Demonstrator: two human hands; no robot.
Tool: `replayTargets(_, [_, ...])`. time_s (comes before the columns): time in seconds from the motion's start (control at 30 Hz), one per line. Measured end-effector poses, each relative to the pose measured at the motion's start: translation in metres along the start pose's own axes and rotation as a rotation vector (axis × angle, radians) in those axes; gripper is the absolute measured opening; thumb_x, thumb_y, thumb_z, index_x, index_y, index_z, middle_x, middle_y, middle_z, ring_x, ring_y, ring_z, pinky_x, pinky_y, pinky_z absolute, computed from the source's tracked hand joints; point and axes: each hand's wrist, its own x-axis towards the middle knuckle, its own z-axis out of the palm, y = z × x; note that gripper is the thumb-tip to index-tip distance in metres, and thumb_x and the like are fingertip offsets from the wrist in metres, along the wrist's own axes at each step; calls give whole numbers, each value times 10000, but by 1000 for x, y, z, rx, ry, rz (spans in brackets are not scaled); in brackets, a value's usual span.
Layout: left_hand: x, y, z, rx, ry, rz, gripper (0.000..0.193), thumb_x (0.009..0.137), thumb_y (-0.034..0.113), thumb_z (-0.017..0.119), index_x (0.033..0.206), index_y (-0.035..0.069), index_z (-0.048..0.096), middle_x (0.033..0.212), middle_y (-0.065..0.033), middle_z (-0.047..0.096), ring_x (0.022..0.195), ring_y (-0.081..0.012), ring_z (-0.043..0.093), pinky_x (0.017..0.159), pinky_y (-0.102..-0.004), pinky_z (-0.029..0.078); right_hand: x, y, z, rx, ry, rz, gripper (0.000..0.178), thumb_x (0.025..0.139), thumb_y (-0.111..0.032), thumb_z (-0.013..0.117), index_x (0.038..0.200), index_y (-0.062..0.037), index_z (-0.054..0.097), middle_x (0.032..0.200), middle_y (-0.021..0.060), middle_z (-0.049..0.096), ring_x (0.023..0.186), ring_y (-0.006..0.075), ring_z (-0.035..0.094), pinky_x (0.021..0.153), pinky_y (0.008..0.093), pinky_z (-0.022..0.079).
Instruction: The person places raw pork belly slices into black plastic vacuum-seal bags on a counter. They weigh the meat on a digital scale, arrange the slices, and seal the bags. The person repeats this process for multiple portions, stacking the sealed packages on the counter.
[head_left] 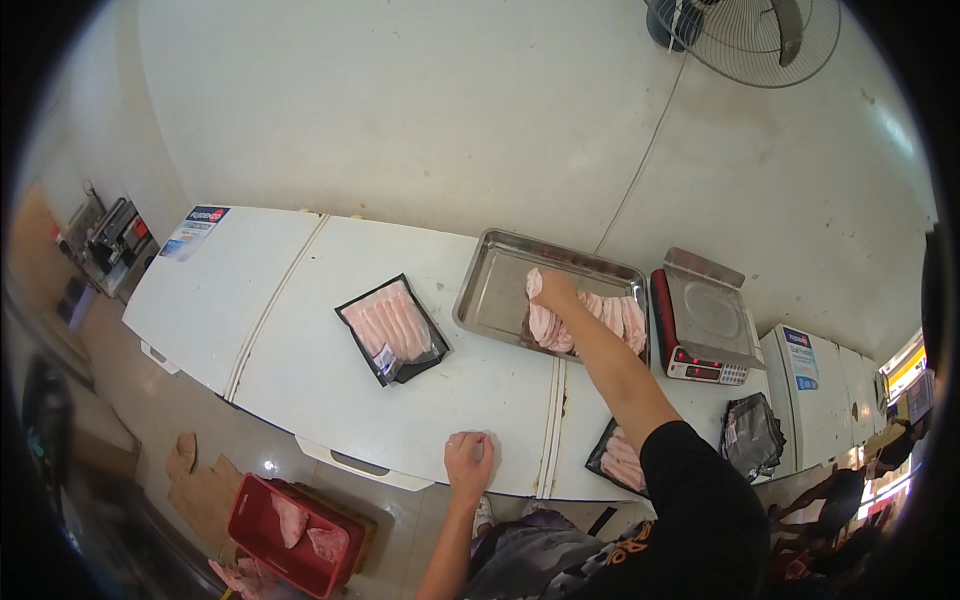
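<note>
My right hand (557, 292) reaches into a shallow metal tray (495, 283), its fingers closed on a strip of raw pale pink meat (534, 282). More meat strips (618, 318) lie side by side in the right part of that tray. Over the front edge of the white chest freezer, my left hand (468, 463) is loosely curled, with nothing visible in it. A black tray pack of meat strips (392, 322) under clear film lies to the left of the metal tray. Partly hidden under my right arm, another black tray (622, 463) holds meat strips.
A red and silver weighing scale (705, 320) stands right of the metal tray. Stacked black trays (752, 437) lie near the front right. On the floor, a red crate (240, 515) contains meat pieces. A wall fan (760, 35) hangs above. People (840, 490) are at far right.
</note>
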Motion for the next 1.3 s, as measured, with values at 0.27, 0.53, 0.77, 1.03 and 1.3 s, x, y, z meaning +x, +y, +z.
replayTargets(0.27, [-2,-4,1,-4,-18,-4,84,881,33,785,907,52,707,934,-111,721,900,-331,678,807,-451,511,-56,44,-79,902,-127,102,340,993,-291,799,1255,-91,716,1141,82,762,965,221,757,806,372,622])
replayTargets(0.53, [-5,-8,4,5,-46,10,77,887,31,784,912,48,712,913,-107,722,865,-326,678,806,-449,516,-247,113,-140,1565,12,120,419,1146,-234,606,1528,-127,471,1320,102,709,1004,233,771,851,415,668])
replayTargets(0.77, [3,56,7,-319,-446,-349,205,1022,144,750,1182,15,735,829,-57,660,750,-146,623,705,-328,506,-407,86,-66,1756,48,404,391,1160,-183,562,1534,-122,464,1372,132,688,1152,271,750,955,462,666])
replayTargets(1.03, [2,175,59,-274,-1028,-293,345,1059,279,752,1254,0,698,857,-94,693,827,-183,701,715,-349,554,-481,86,-53,1917,96,162,316,1127,-116,620,1430,-53,559,1280,97,709,1149,235,739,994,437,663])
replayTargets(1.3, [-46,215,98,-385,-1157,-140,206,1018,166,778,1030,-32,724,924,-138,699,866,-240,711,723,-356,553,-547,129,-35,1908,320,538,293,1100,-158,677,1380,-88,626,1227,43,728,1112,155,713,918,351,613])
